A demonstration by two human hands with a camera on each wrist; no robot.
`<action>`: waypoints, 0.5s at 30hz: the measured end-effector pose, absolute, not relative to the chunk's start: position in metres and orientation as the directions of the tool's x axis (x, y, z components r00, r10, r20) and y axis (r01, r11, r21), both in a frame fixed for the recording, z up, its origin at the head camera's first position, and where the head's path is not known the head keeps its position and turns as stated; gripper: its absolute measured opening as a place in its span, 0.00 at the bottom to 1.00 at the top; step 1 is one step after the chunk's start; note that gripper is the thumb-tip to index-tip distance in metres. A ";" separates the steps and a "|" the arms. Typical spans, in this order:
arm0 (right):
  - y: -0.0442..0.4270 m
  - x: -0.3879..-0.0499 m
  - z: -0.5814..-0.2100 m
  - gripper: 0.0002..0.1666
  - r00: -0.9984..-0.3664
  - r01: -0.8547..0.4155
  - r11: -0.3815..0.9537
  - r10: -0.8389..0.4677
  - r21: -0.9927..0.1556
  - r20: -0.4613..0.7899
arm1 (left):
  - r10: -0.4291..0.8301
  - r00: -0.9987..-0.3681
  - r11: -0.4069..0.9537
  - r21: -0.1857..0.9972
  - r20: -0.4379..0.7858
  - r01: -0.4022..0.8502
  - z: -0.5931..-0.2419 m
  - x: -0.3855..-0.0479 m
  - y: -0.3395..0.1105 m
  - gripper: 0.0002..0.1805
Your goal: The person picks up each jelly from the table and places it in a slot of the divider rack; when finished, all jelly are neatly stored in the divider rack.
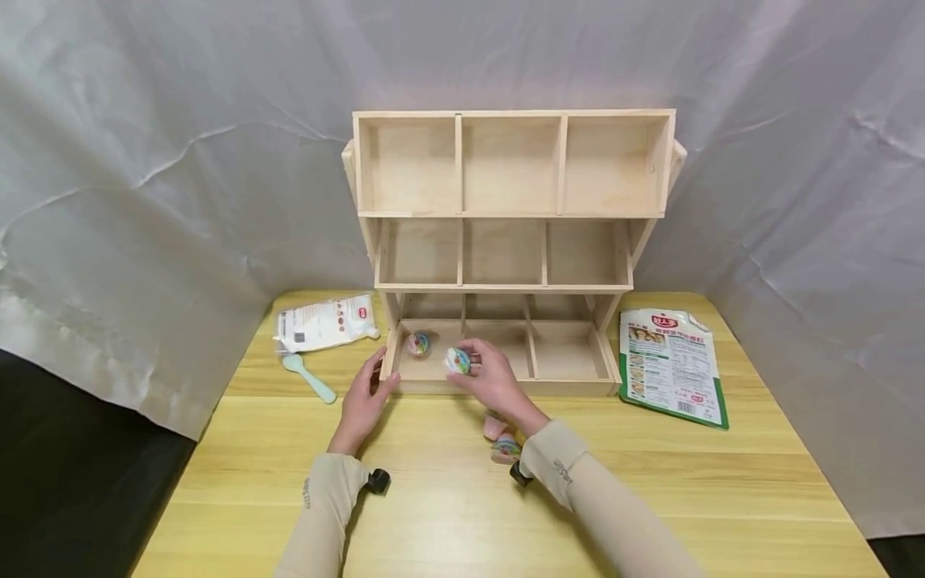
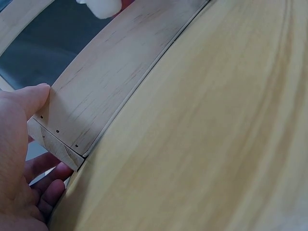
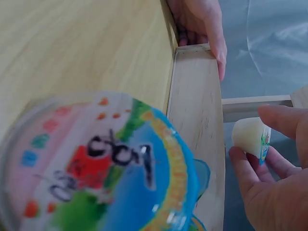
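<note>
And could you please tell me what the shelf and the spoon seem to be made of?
The shelf looks like bare, matte wood, judging by its visible grain. The spoon is probably plastic, given its even pale-green colour, though it shows small.

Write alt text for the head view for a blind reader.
A right hand holds a small cup above the bottom row of a wooden shelf unit; the left hand grips its left corner. Another cup sits in the bottom-left compartment.

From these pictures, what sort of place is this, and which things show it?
Probably a makeshift recording booth: grey sheeting hangs behind and on both sides of the table, a wooden rack stands on it, and small black devices show at both cuffs.
</note>
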State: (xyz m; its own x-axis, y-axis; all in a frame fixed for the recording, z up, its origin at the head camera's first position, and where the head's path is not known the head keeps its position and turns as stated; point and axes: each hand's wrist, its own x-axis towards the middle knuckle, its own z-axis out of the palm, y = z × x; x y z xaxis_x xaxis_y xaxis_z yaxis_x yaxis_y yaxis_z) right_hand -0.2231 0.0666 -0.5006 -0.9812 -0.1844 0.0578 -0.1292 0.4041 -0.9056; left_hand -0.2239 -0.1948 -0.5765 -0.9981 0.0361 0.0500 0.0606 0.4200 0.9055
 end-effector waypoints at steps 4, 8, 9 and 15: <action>0.062 -0.231 -0.500 0.31 -0.976 -0.177 0.459 -0.193 -0.871 0.096 | 0.031 -0.998 0.417 0.907 0.058 0.065 -0.577 -0.225 -0.193 0.37; 0.057 -0.237 -0.501 0.30 -0.971 -0.214 0.520 -0.205 -0.827 0.123 | 0.034 -0.998 0.410 0.910 0.059 0.068 -0.576 -0.225 -0.192 0.37; 0.056 -0.238 -0.502 0.30 -0.971 -0.217 0.538 -0.203 -0.815 0.125 | 0.035 -0.998 0.409 0.910 0.060 0.069 -0.576 -0.225 -0.192 0.37; 0.048 -0.245 -0.503 0.30 -0.968 -0.234 0.601 -0.214 -0.764 0.128 | 0.036 -0.997 0.411 0.909 0.066 0.076 -0.578 -0.226 -0.194 0.37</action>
State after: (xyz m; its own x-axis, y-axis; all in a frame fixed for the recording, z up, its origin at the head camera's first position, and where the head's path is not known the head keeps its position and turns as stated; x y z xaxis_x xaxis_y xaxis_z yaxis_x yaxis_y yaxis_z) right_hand -0.2450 0.0477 -0.5031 -0.9684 -0.2140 0.1283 -0.2341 0.6010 -0.7642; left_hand -0.2261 -0.1936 -0.5779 -0.9971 0.0364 0.0665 0.0756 0.4107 0.9086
